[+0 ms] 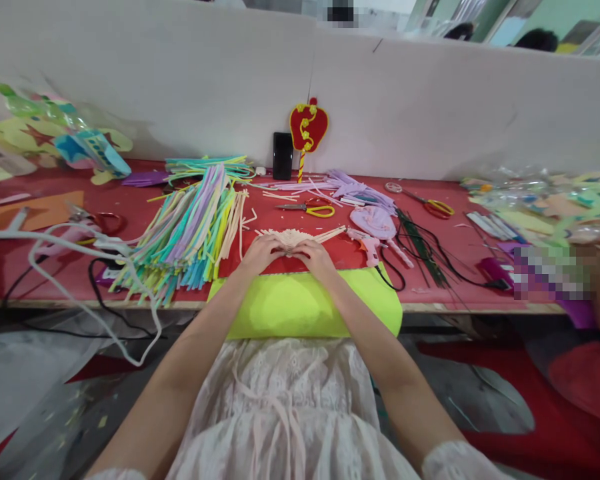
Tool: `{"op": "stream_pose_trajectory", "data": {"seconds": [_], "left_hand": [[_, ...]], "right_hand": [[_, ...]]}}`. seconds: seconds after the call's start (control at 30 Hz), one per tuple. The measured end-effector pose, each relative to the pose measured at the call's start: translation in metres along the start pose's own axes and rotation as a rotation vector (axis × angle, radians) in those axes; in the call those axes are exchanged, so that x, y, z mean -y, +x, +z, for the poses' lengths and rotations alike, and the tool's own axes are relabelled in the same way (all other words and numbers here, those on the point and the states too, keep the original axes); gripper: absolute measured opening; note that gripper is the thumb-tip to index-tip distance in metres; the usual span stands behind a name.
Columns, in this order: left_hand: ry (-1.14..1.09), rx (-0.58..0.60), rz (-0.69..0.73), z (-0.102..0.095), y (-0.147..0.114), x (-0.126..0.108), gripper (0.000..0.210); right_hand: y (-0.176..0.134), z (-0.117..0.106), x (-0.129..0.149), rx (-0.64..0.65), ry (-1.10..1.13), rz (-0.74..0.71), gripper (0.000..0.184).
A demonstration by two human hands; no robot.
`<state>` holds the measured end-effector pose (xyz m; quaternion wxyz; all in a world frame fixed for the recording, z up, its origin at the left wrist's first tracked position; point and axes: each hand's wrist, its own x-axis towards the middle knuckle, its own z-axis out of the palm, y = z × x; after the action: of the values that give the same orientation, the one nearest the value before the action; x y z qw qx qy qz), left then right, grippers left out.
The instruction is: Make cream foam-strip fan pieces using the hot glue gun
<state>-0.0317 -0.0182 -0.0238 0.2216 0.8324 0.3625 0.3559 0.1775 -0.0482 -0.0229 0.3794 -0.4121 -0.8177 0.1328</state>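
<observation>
Both my hands meet over the middle of the table, around a cream fan-like piece of pipe cleaners. My left hand curls its fingers on the piece's left side. On the right side, my right hand has fingers bent against the same piece. The fingertips nearly touch and hide its lower part. Several loose cream pipe cleaners stick out to the right. Under my wrists lies a bright yellow-green sheet at the table's edge. A large bundle of coloured pipe cleaners lies left of my hands.
Scissors with yellow and red handles lie beyond my hands. A pink glue gun and a lilac coil are at the right. A red fan-shaped ornament stands by a black phone. White cable loops at left; another person's hand is far right.
</observation>
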Motion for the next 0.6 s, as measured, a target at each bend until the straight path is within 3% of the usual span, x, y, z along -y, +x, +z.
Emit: {"op": "stream_pose_trajectory", "data": {"seconds": [0.17,0.6], "left_hand": [[-0.054,-0.026,-0.010,0.0010,-0.0002,0.0005,0.008],[0.144,-0.001,0.064,0.0029,-0.0005,0.0038,0.013]], "right_hand": [[0.0000,0.0004,-0.0006,-0.002,0.019,0.000,0.012],[-0.0009,0.0013,-0.0027,0.000,0.042,-0.001,0.012]]}}
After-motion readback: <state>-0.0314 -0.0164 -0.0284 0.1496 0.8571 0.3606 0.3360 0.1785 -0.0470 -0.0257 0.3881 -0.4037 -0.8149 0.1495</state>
